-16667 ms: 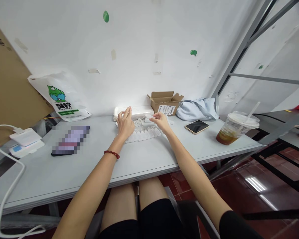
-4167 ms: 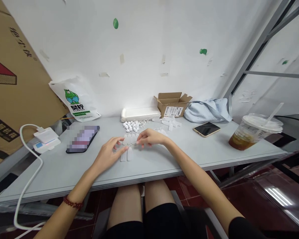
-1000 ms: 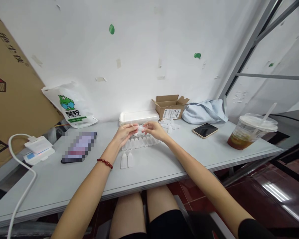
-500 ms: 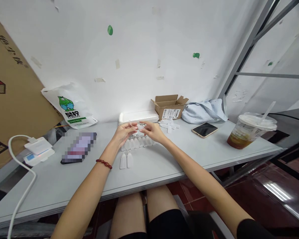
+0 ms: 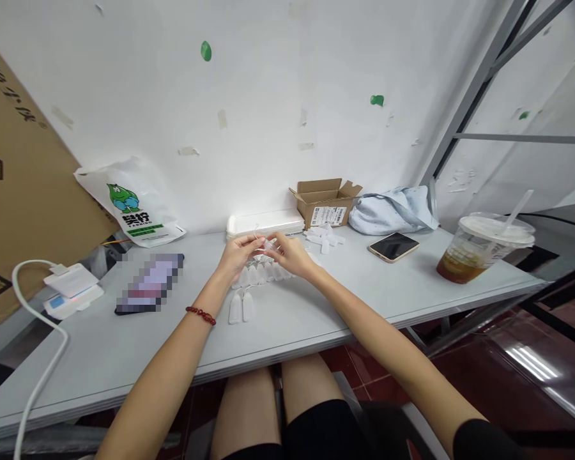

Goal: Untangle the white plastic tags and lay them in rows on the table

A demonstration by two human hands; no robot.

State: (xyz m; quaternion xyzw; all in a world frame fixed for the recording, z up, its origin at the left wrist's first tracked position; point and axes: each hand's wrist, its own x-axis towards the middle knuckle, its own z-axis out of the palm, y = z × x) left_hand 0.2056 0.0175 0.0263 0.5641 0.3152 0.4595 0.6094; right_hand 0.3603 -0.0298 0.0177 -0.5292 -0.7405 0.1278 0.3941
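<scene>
Between my fingertips, above the middle of the table, is a small translucent white plastic piece. My left hand pinches its left end, and a thin white strand sticks up by those fingers. From the other side my right hand grips the piece with thumb and fingers. Its details are too small to make out. Just below the hands lies a row of similar flat white pieces, partly covered by my hands. Nearer to me, two more pieces lie side by side. A loose pile of white pieces sits beyond my right hand.
Behind the hands are a stack of white trays and an open cardboard box. To the right are a cloth bag, a phone and a drink cup. Another phone, a plastic bag and a cabled charger are left.
The fingers of both hands have shifted slightly around the small piece, which now sits more tilted. The view has moved a little. The rows on the table look the same.
</scene>
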